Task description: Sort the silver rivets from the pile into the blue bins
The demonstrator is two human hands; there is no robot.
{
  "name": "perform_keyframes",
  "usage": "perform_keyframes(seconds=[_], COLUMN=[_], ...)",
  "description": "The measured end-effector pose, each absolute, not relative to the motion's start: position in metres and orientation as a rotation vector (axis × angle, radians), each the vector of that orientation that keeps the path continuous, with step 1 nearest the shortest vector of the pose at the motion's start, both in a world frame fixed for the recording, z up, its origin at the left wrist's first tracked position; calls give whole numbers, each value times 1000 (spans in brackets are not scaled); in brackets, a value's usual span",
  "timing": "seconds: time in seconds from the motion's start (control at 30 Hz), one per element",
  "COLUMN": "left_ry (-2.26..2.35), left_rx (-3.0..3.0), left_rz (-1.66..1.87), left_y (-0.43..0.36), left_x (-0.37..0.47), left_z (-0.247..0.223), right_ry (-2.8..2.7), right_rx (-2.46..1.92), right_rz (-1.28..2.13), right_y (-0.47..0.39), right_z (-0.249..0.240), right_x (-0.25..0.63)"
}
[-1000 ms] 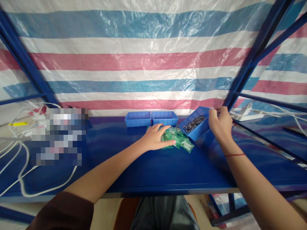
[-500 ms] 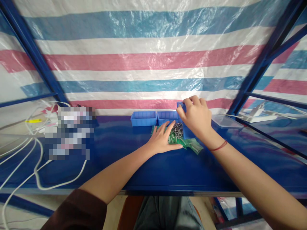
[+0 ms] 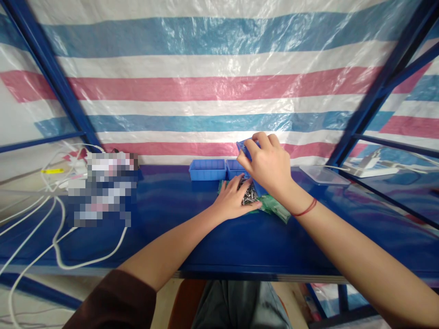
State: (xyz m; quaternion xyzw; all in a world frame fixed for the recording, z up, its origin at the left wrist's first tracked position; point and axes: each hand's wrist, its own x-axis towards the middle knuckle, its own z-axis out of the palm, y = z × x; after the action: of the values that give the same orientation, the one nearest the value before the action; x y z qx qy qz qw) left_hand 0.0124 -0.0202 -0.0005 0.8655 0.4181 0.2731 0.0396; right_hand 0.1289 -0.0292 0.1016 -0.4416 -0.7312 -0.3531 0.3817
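My right hand [image 3: 269, 162] grips a blue plastic bin [image 3: 242, 145] by its upper end and holds it tipped over the table. Below the bin's lower edge lies a heap of small shiny metal pieces, which look like screws [image 3: 249, 194]. Beside the heap my left hand [image 3: 233, 198] rests with its fingers spread, thumb and fingertips around the near left side of the pieces. A green plastic bag [image 3: 277, 208] lies under and to the right of the heap. Much of the tipped bin is hidden behind my right hand.
Two more blue bins stand at the back, the left bin [image 3: 207, 170] in full view and the middle bin [image 3: 235, 168] partly covered. A clear plastic lid [image 3: 324, 174] and a white power strip [image 3: 373, 169] are on the right. White cables [image 3: 58, 237] run along the left.
My right hand has moved left with the bin, tilting it further. The metal pieces appear more spread under it. My left hand stays nearly in place.
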Motion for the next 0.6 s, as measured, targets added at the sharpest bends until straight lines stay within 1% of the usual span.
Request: perform_keyframes(seconds=[0.2, 0.43, 0.53, 0.6], left_ry=[1317, 1328, 1330, 1344], left_rx=[2695, 2684, 2681, 2672], left_rz=[870, 867, 885, 912], left_y=[-22, -24, -24, -24], left_x=[14, 14, 14, 14], left_z=[1, 2, 1, 1], right_ry=[-1944, -2063, -2007, -1867], right_rx=[-1112, -1001, -962, -977], right_rz=[-933, -949, -966, -936], right_y=[-29, -32, -30, -21], right_z=[102, 104, 107, 106], right_x=[135, 170, 189, 205])
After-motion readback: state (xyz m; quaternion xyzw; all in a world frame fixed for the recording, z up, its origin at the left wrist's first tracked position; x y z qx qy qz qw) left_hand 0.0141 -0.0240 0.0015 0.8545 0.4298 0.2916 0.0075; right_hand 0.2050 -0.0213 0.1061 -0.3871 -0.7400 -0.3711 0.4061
